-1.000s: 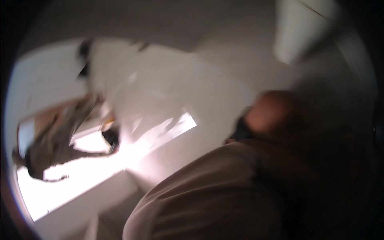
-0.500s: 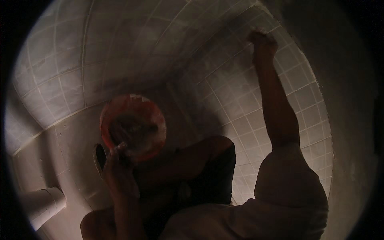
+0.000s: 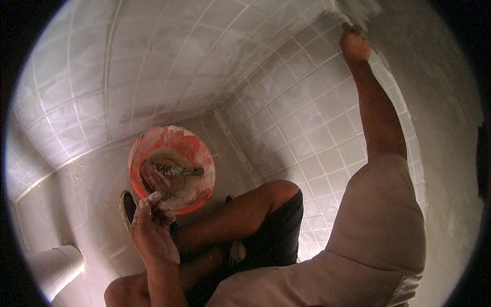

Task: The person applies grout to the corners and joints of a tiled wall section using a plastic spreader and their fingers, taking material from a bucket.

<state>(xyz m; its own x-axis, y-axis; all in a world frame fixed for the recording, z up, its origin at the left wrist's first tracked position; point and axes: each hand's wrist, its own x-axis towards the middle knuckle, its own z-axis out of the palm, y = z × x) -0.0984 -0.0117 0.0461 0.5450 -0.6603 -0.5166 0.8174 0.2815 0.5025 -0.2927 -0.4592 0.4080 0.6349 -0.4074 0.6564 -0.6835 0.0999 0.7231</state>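
My left hand (image 3: 154,227) is palm up with its fingers loosely curled. Pale paste coats the fingertips, and no tool shows in it. Just beyond it stands an orange-red bucket (image 3: 205,148), smeared with pale residue. Grey material lies inside it, along with a dark stick-like piece (image 3: 189,170) and a pinkish-grey lump (image 3: 156,176) whose kind I cannot tell. My right arm is stretched far up to the tiled wall (image 3: 327,135) on the right. At that wall's upper edge my right hand (image 3: 355,47) is closed against the joint; whatever its fingers grip is hidden.
Another tiled wall (image 3: 153,61), streaked with white haze, meets the right one at a corner behind the bucket. Rough grey plaster (image 3: 450,169) borders the tiles on the right. A white pipe (image 3: 56,268) sticks out at lower left. My bent legs (image 3: 235,210) are close to the bucket.
My right hand has moved up and slightly right, to the top edge of the tiles. My left hand stays near the bucket. The picture has become much brighter.
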